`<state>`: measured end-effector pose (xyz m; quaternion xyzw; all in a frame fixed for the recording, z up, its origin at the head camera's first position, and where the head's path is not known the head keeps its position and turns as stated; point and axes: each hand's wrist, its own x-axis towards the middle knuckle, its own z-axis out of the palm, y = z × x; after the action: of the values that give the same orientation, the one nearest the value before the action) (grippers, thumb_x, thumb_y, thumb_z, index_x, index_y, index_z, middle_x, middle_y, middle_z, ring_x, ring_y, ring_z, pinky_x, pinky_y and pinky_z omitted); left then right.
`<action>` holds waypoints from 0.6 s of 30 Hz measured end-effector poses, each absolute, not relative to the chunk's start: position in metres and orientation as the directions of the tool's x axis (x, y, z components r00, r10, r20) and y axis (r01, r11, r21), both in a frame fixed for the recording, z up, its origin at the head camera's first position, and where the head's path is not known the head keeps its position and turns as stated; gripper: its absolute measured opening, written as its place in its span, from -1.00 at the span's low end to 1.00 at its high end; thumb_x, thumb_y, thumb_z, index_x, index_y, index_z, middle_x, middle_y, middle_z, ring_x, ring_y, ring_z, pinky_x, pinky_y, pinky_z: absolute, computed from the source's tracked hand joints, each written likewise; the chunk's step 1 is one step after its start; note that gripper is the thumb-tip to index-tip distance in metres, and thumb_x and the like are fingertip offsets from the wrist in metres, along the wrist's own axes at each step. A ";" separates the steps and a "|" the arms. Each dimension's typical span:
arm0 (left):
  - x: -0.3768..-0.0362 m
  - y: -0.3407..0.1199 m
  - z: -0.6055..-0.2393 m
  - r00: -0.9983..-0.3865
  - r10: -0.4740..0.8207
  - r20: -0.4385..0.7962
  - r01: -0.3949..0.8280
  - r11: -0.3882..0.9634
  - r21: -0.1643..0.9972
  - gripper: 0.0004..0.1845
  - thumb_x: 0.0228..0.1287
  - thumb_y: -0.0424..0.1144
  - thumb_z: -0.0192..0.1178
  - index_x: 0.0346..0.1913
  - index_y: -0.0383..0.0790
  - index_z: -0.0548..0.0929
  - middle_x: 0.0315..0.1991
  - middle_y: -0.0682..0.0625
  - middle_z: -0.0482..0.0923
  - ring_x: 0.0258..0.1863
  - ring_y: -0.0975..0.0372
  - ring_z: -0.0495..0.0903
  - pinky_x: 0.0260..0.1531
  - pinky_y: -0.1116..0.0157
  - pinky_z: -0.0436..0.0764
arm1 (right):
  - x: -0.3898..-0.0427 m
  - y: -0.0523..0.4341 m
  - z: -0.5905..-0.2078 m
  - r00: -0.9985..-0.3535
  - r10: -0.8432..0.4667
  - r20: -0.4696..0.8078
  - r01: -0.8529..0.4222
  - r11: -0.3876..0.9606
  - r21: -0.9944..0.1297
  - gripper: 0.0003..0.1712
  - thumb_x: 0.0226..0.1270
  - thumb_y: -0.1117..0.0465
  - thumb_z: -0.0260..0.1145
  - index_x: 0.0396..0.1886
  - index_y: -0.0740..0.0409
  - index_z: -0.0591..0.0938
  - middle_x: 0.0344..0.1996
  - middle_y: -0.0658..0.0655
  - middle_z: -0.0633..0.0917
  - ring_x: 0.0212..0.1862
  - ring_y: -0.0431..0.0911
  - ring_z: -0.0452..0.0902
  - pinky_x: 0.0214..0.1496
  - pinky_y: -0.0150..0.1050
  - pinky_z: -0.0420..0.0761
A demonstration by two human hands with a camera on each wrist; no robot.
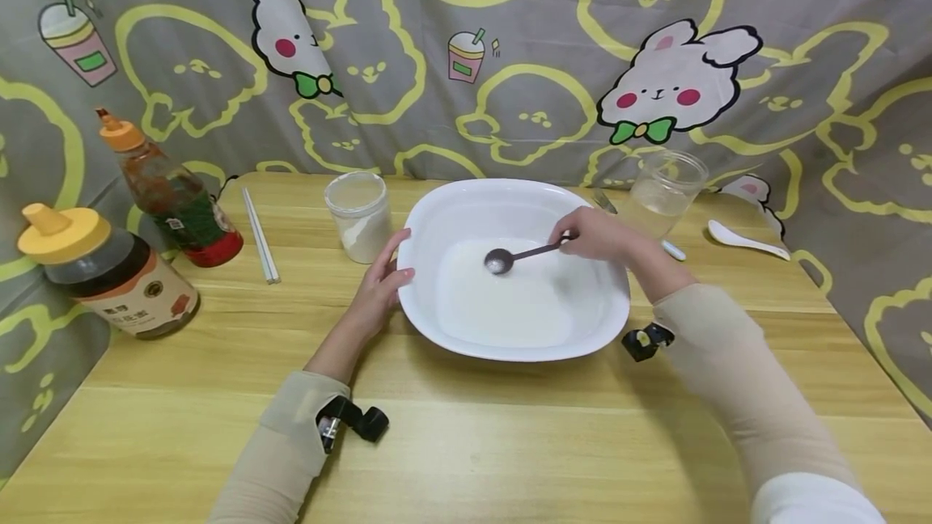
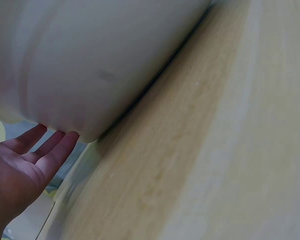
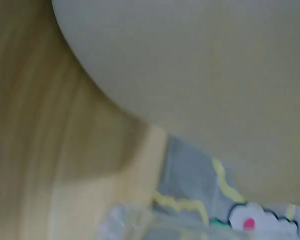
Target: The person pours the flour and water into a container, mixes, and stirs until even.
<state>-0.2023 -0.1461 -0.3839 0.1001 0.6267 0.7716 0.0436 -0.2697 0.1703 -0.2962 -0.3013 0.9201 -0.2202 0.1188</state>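
Note:
In the head view my left hand (image 1: 374,293) is at the left side of a white oval basin (image 1: 425,314), its thumb and a finger at the rim. The left wrist view shows spread fingers (image 2: 57,150) touching the basin's outer wall (image 2: 105,65). My right hand (image 1: 593,234) reaches over the right rim and grips the handle of a dark brown spoon (image 1: 530,252). The spoon's round bowl is above the basin's pale floor, with something whitish in it. In the right wrist view the basin's outer wall (image 3: 190,75) fills the upper part; the hand is hidden.
A jar of white powder (image 1: 358,221) stands beside the basin. At left are chopsticks (image 1: 260,234), a red sauce bottle (image 1: 175,192) and a dark syrup bottle (image 1: 124,281). Behind the right arm are a clear jar (image 1: 664,192), a fork (image 1: 604,201) and a white spoon (image 1: 746,241).

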 end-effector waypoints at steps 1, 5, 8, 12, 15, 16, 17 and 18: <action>-0.202 -0.146 -0.384 -0.976 0.194 0.100 0.058 -0.212 0.976 -0.35 0.06 -0.32 0.00 0.28 -0.01 0.12 0.06 -0.30 0.24 -0.08 -0.14 0.32 -0.38 0.26 0.58 | -0.270 0.166 -0.300 -0.776 -0.626 -0.079 -0.512 0.698 -0.501 -0.80 -0.02 0.44 0.12 -0.41 0.23 0.65 -0.58 0.02 0.56 -0.55 -0.12 0.31 -0.49 -0.30 0.34; -0.202 -0.146 -0.384 -0.975 0.199 0.097 0.054 -0.214 0.975 -0.35 0.06 -0.33 -0.01 0.28 -0.02 0.11 0.06 -0.31 0.23 -0.07 -0.12 0.32 -0.37 0.24 0.57 | -0.265 0.151 -0.309 -0.745 -0.656 -0.121 -0.495 0.665 -0.559 -0.81 0.01 0.44 0.15 -0.38 0.24 0.65 -0.66 0.00 0.52 -0.63 -0.16 0.25 -0.55 -0.33 0.29; -0.202 -0.146 -0.384 -0.975 0.201 0.098 0.053 -0.215 0.975 -0.35 0.06 -0.32 0.00 0.28 -0.01 0.12 0.07 -0.30 0.22 -0.06 -0.11 0.32 -0.35 0.23 0.57 | -0.258 0.150 -0.306 -0.729 -0.667 -0.154 -0.498 0.671 -0.549 -0.82 0.01 0.44 0.17 -0.38 0.22 0.65 -0.73 -0.01 0.47 -0.64 -0.17 0.23 -0.56 -0.34 0.27; -0.202 -0.146 -0.383 -0.974 0.200 0.108 0.062 -0.223 0.973 -0.34 0.06 -0.32 0.00 0.28 -0.01 0.12 0.07 -0.30 0.22 -0.05 -0.13 0.30 -0.34 0.24 0.57 | -0.250 0.163 -0.295 -0.733 -0.660 -0.164 -0.524 0.702 -0.482 -0.82 -0.02 0.43 0.18 -0.41 0.18 0.65 -0.71 -0.03 0.47 -0.62 -0.17 0.26 -0.56 -0.34 0.28; -0.202 -0.146 -0.383 -0.973 0.203 0.112 0.065 -0.224 0.972 -0.34 0.06 -0.32 0.00 0.28 -0.03 0.11 0.06 -0.31 0.22 -0.05 -0.13 0.31 -0.35 0.24 0.57 | -0.248 0.179 -0.286 -0.763 -0.621 -0.177 -0.507 0.746 -0.432 -0.81 -0.06 0.44 0.16 -0.44 0.21 0.65 -0.68 -0.02 0.49 -0.59 -0.15 0.28 -0.56 -0.34 0.30; -0.202 -0.147 -0.383 -0.973 0.203 0.113 0.066 -0.224 0.972 -0.34 0.05 -0.32 0.00 0.28 -0.03 0.11 0.06 -0.31 0.23 -0.06 -0.13 0.31 -0.35 0.24 0.57 | -0.248 0.184 -0.283 -0.777 -0.605 -0.176 -0.500 0.762 -0.411 -0.81 -0.07 0.44 0.15 -0.45 0.22 0.65 -0.67 -0.02 0.50 -0.59 -0.15 0.28 -0.57 -0.34 0.30; -0.202 -0.147 -0.383 -0.973 0.202 0.113 0.067 -0.223 0.973 -0.34 0.05 -0.33 0.00 0.28 -0.03 0.11 0.06 -0.31 0.23 -0.06 -0.12 0.31 -0.35 0.24 0.57 | -0.249 0.188 -0.281 -0.788 -0.589 -0.177 -0.492 0.776 -0.394 -0.80 -0.08 0.45 0.14 -0.46 0.23 0.64 -0.67 0.00 0.50 -0.58 -0.14 0.28 -0.57 -0.33 0.30; -0.202 -0.147 -0.383 -0.973 0.202 0.113 0.067 -0.223 0.973 -0.34 0.05 -0.33 0.00 0.28 -0.03 0.11 0.06 -0.31 0.23 -0.07 -0.12 0.32 -0.35 0.24 0.57 | -0.250 0.191 -0.279 -0.801 -0.572 -0.179 -0.480 0.791 -0.380 -0.80 -0.09 0.46 0.13 -0.46 0.24 0.64 -0.66 0.01 0.50 -0.58 -0.13 0.29 -0.57 -0.33 0.31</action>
<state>-0.2018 -0.1469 -0.3832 0.1081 0.6219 0.7743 0.0435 -0.2500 0.1911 -0.2790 -0.2810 0.9353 -0.1599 0.1437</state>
